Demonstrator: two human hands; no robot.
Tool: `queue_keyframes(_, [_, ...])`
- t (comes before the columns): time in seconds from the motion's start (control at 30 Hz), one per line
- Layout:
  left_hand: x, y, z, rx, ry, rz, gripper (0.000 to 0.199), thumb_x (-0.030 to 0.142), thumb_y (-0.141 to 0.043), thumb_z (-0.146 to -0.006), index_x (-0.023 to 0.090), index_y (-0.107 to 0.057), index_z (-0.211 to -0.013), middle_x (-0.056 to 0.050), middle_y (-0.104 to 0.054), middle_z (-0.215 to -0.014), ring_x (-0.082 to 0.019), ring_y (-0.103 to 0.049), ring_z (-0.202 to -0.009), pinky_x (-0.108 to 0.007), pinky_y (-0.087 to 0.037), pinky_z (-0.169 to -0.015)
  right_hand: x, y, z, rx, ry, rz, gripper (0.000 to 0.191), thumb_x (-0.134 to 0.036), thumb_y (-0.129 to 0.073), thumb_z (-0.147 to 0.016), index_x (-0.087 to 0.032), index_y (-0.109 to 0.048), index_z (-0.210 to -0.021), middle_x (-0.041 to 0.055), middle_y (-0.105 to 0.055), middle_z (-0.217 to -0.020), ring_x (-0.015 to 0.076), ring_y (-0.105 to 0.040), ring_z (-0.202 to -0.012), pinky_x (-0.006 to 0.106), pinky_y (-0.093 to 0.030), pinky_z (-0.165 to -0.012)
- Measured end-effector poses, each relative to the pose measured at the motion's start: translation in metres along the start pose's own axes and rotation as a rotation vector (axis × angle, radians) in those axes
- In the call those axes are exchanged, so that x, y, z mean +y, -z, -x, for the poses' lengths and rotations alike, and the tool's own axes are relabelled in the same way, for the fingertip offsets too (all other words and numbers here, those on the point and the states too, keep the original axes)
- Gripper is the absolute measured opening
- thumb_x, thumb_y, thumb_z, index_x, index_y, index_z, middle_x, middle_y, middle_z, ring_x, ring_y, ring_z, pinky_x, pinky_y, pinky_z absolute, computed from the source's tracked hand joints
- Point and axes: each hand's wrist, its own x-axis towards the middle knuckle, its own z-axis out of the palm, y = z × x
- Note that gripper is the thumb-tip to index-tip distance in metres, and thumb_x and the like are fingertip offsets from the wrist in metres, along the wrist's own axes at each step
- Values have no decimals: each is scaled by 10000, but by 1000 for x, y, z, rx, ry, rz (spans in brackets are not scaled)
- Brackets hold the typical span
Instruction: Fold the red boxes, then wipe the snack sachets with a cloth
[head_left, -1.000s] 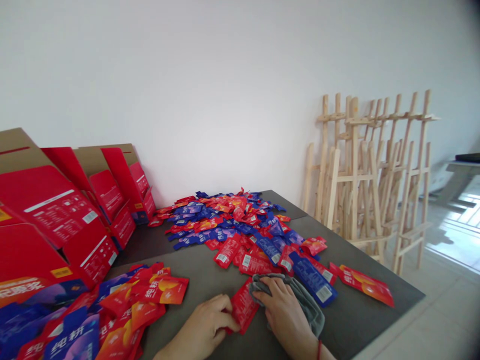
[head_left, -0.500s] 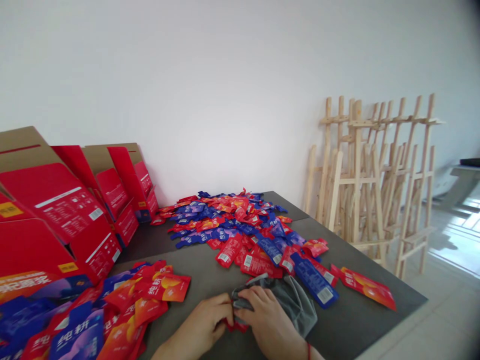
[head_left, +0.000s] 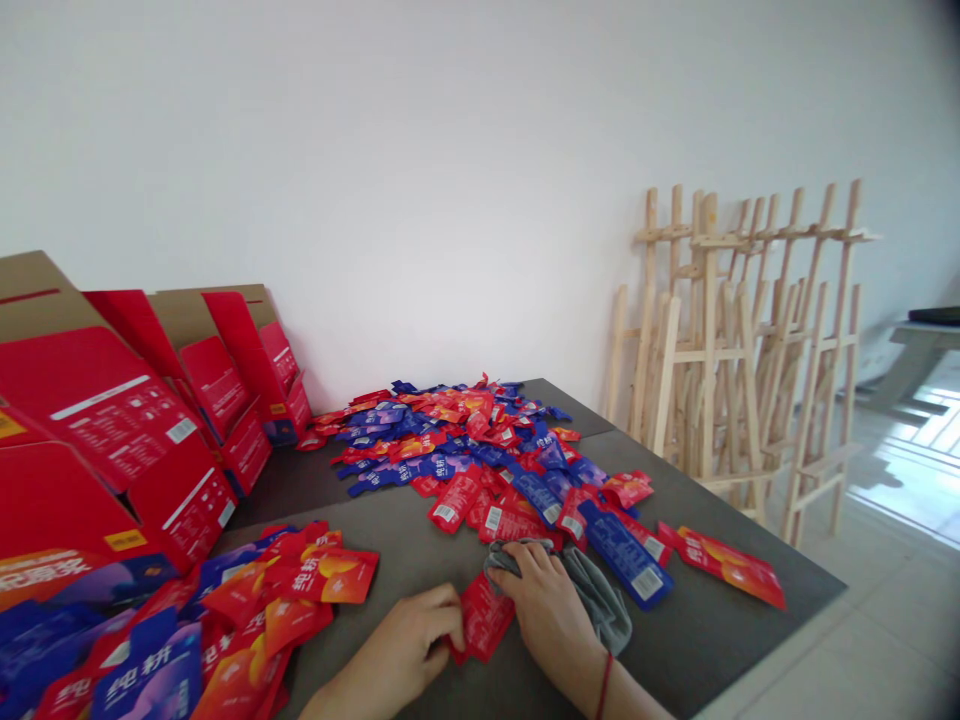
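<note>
My left hand (head_left: 409, 645) pinches the left edge of a red pouch (head_left: 486, 618) with a printed back, lying at the table's near edge. Over a crumpled grey cloth (head_left: 600, 600) lies my right hand (head_left: 546, 608), fingers bent around its left end, just right of that pouch. Beyond the cloth spreads a large pile of red and blue pouches (head_left: 457, 440). A blue pouch (head_left: 626, 555) with a barcode lies right beside the cloth. On the left is another heap of red and blue pouches (head_left: 322, 575).
Open red cardboard boxes (head_left: 127, 420) stand along the left side. One red pouch (head_left: 727, 565) lies near the table's right edge. Wooden easels (head_left: 709, 340) lean by the white wall beyond the table (head_left: 720, 640).
My right hand has moved up and right with the cloth, off the red pouch. That pouch, mostly covered before, now shows its face. My left hand stays on its edge.
</note>
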Motion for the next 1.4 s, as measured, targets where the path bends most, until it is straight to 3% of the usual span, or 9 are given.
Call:
queue_keyframes(0.2, [1,1,0,12,-13,4,296,-52,-473,-650,212,-566,-747,27,-590,-917,-106,-567,-849,-188,-394,-734,20,7,-2,-16,-173,71,505,-29,-408,-846,-287,-634,-1218,78,-572,-1293,266,-482,-1171,379,-409,-921])
queue_keyframes(0.3, [0,0,1,49,-25,-10,315,-57,-485,-646,219,-570,-770,21,-588,-970,-115,-558,-903,-201,-395,-778,26,11,4,0,-187,46,521,-17,-404,-821,-279,-646,-1200,72,-576,-1289,262,-484,-1173,376,-404,-936])
queue_keyframes(0.47, [2,-1,0,90,-72,-8,230,-1,-565,-732,223,-569,-787,2,-600,-1008,-145,-543,-974,-241,-400,-841,19,9,22,-30,12,-114,553,-38,-465,-789,-340,-621,-1225,-5,-533,-1358,215,-458,-1208,327,-360,-992])
queue_keyframes(0.63, [3,0,-1,68,-85,46,225,3,-576,-757,224,-567,-800,-4,-616,-1093,-151,-542,-1038,-258,-406,-896,10,1,34,-75,176,-133,437,-109,-495,-876,-405,-634,-1165,-59,-524,-1363,191,-448,-1206,323,-347,-988])
queue_keyframes(0.97, [3,0,-2,31,-48,49,245,-15,-523,-727,223,-545,-778,-10,-620,-1135,-155,-550,-1058,-268,-419,-908,15,-3,23,-11,-49,-95,542,-29,-442,-820,-371,-639,-1191,-12,-545,-1340,218,-463,-1202,337,-350,-993])
queue_keyframes(1.2, [3,1,0,15,-28,32,302,-43,-474,-638,223,-508,-778,-6,-594,-1199,-152,-535,-1096,-276,-401,-943,25,10,12,6,-195,-17,504,-33,-411,-825,-277,-658,-1190,63,-577,-1289,249,-492,-1169,354,-399,-960])
queue_keyframes(1.3, [1,0,1,23,-25,22,334,-42,-448,-612,229,-500,-799,-6,-590,-1202,-155,-534,-1091,-290,-400,-951,24,15,11,25,-184,-42,508,-29,-416,-817,-273,-655,-1193,58,-574,-1294,239,-486,-1177,342,-395,-966])
queue_keyframes(1.4, [-2,-1,1,25,-40,21,358,-38,-434,-604,236,-507,-822,-14,-590,-1194,-164,-532,-1093,-301,-406,-948,15,12,15,40,-67,-94,512,-43,-452,-819,-322,-635,-1207,11,-556,-1321,217,-469,-1188,325,-369,-993])
